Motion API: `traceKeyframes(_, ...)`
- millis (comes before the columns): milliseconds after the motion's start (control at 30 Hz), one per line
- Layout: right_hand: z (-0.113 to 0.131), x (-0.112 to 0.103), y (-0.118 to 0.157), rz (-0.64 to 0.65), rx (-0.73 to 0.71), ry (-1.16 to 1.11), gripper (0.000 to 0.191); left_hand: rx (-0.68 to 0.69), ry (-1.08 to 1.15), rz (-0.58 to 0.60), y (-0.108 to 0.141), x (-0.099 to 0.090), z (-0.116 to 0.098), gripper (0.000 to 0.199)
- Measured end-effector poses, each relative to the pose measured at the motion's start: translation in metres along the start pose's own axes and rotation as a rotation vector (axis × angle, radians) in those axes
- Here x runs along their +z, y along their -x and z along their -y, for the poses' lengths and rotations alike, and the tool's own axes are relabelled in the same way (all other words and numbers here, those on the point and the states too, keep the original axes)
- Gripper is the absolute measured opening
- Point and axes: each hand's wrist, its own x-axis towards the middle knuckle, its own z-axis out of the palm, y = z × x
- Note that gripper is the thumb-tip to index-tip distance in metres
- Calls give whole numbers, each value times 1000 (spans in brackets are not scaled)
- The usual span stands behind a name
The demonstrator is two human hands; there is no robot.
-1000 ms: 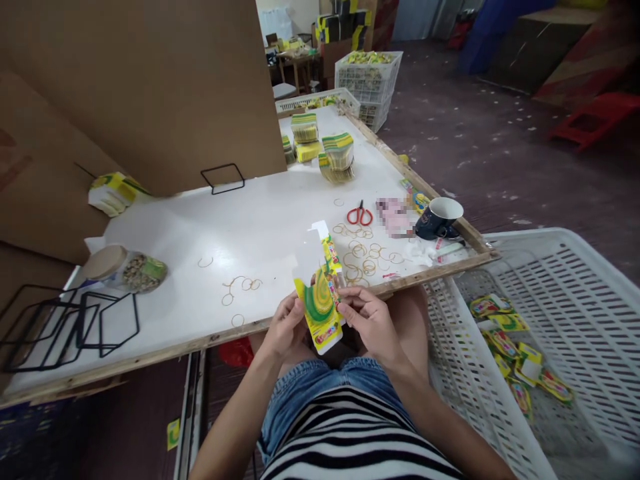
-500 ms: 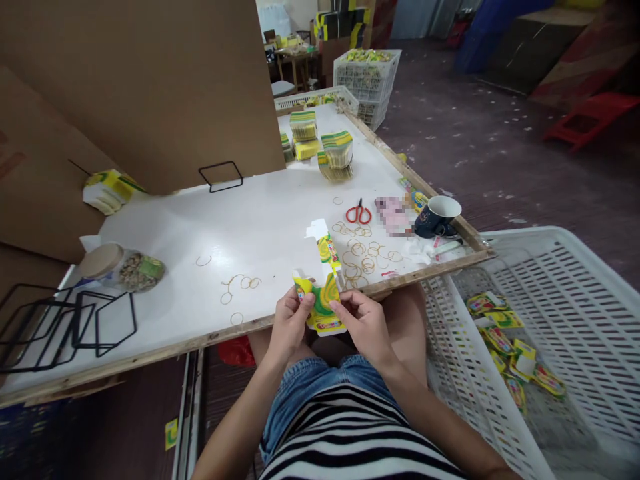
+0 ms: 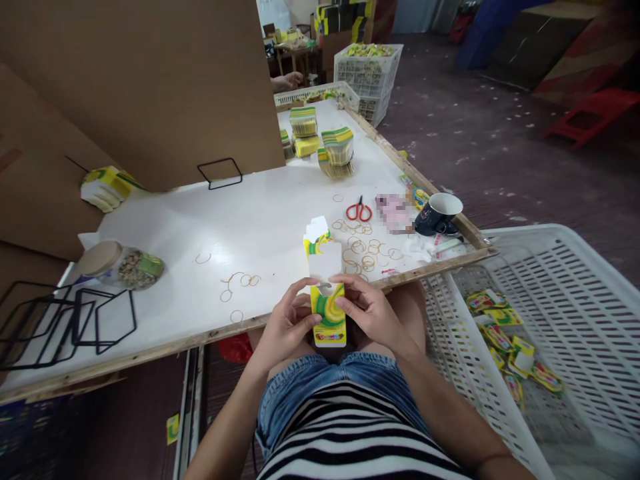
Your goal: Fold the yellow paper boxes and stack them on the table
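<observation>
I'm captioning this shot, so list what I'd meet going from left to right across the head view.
Lidded jar → lone black wire frame → left hand → yellow-and-green carton, held in both hands → right hand → dark mug → red stool.

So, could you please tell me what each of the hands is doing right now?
Left hand: holding the yellow-green carton by its left side.
Right hand: holding the same carton's right side.

A carton (image 3: 329,327) is between the 2 hands (image 3: 287,325), at the surface's (image 3: 270,227) near edge. On the surface, a jar (image 3: 137,268) lies left; scissors (image 3: 353,212) lie left of a mug (image 3: 434,219), with loose bands (image 3: 369,262) before them and carton stacks (image 3: 339,147) behind. Right of the surface, a crate (image 3: 595,320) holds packs (image 3: 500,339).
</observation>
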Motion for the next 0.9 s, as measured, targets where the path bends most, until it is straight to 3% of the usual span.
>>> traceKeyframes(100, 6, -6, -4, 39, -18, 64, 16, -18, 64, 54, 1, 2, 0, 36)
traceKeyframes(167, 7, -7, -5, 19, -52, 110, 17, -35, 83, 57, 1, 4, 1, 33)
traceKeyframes(300, 3, -2, -5, -71, -99, 125, 15, -46, 79, -11, 1, 6, 3, 68)
traceKeyframes(367, 1, 0, -5, -120, -65, 56, 23, -47, 56, -12, 1, 5, 3, 74)
traceKeyframes(433, 3, -1, -6, -158, -57, 32, 34, -54, 9, -12, 1, 4, 2, 62)
traceKeyframes(500, 8, -5, -6, -166, -92, 83, 25, -52, -65, -60, 1, 3, 2, 50)
traceKeyframes(567, 14, -9, -6, -134, -84, 121, 22, -34, -142, -129, 1, 3, 3, 43)
traceKeyframes(700, 18, -11, -6, 22, 100, 178, 29, -3, -225, -199, 1, 6, 5, 40)
traceKeyframes(800, 15, -8, -9, 66, 121, 259, 34, -35, -235, -164, 1, 8, 4, 43)
traceKeyframes(900, 11, -3, -13, 23, 100, 368, 28, -52, -233, -110, 1, 9, 2, 45)
